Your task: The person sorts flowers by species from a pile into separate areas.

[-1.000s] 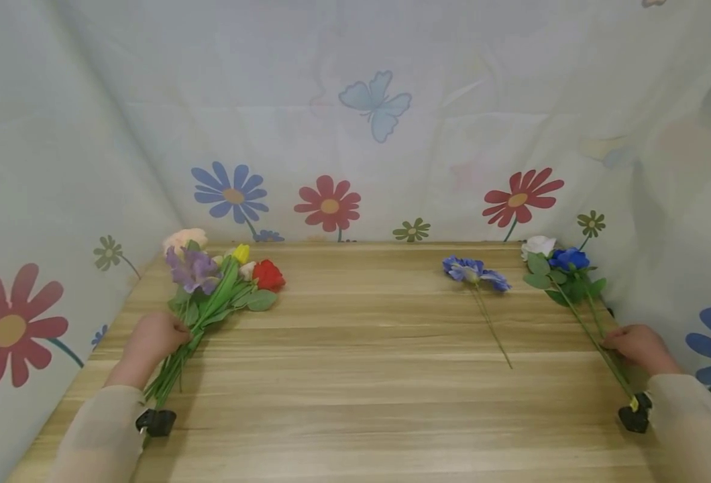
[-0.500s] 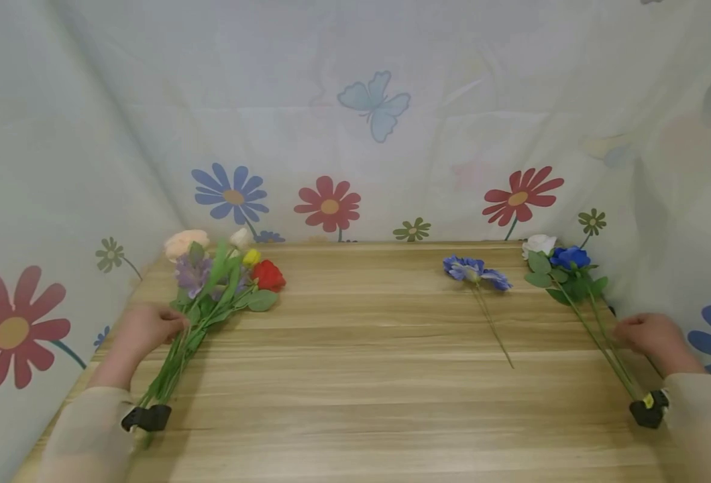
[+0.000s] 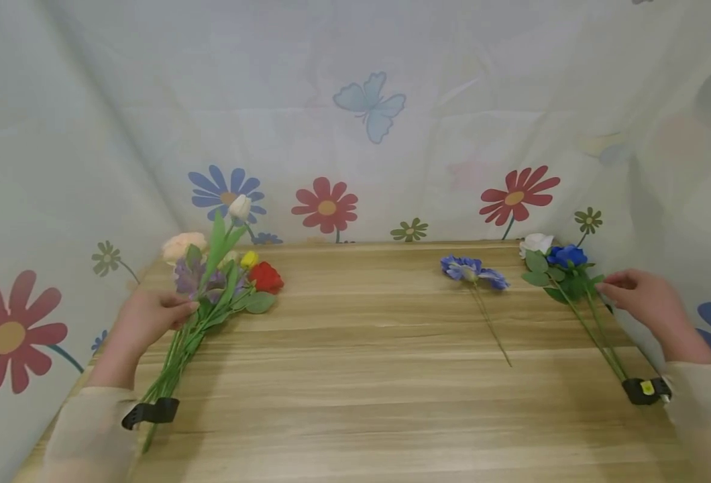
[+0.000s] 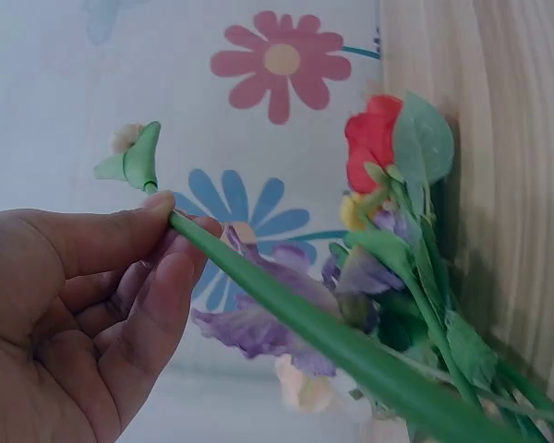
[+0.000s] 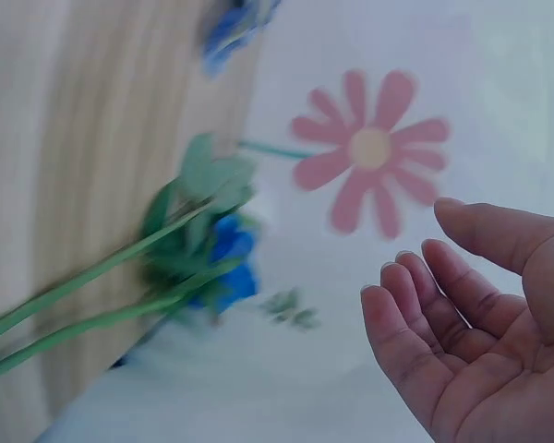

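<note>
My left hand (image 3: pixel 153 315) pinches the green stem of a white tulip (image 3: pixel 239 208) between thumb and forefinger. In the left wrist view the tulip's stem (image 4: pixel 286 318) runs diagonally past the fingers. Below and beside it lies a bunch with a red rose (image 3: pixel 265 277), a yellow tulip (image 3: pixel 249 259), purple flowers (image 4: pixel 277 295) and a peach flower (image 3: pixel 184 245). My right hand (image 3: pixel 648 298) is off the table at the right, fingers loosely bent and thumb apart, holding nothing. Nearest it lie a blue rose (image 3: pixel 567 256) and a white rose (image 3: pixel 536 244).
A blue-violet flower (image 3: pixel 473 270) with a thin stem lies right of centre on the wooden table (image 3: pixel 355 376). A printed cloth (image 3: pixel 295 134) hangs behind and at both sides. Each wrist wears a black strap (image 3: pixel 161 410).
My left hand draws the white tulip up and out above the bunch. My right hand comes off the rose stems, opens and rises beside the blooms.
</note>
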Available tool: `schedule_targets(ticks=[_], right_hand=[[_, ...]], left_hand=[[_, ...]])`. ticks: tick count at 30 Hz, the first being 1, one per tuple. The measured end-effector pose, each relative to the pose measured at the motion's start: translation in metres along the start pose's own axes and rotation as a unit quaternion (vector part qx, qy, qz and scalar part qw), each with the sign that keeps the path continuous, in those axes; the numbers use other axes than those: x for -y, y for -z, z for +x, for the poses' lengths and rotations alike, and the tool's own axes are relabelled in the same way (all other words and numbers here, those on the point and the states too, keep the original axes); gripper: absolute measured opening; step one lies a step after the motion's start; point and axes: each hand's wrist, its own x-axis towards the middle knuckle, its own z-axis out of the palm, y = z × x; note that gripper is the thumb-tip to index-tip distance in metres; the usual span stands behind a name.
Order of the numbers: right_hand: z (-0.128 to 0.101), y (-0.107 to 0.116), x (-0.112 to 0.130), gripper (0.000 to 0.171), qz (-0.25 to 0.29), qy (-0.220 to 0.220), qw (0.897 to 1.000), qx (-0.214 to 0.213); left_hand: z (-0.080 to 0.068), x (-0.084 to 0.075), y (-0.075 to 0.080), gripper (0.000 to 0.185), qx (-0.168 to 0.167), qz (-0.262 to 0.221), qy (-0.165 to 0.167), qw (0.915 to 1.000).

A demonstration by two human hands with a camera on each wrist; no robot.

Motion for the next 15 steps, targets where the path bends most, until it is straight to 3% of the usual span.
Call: schedule_targets(ticks=[7, 11, 15], right_hand=[[-0.008, -0.004, 0.049, 0.056, -0.009, 0.043, 0.998, -0.044], [-0.010, -0.010, 0.079, 0.049, -0.002, 0.084, 0.994, -0.065], [-0.014, -0.020, 0.109, 0.043, 0.013, 0.118, 0.990, -0.076]], left_hand=[[0.001, -0.021, -0.004, 0.043, -0.013, -0.013, -0.016, 0.9997], [0.003, -0.036, -0.009, 0.046, -0.001, -0.046, -0.007, 0.9989], [0.007, -0.052, -0.018, 0.045, -0.010, -0.080, -0.019, 0.9966]])
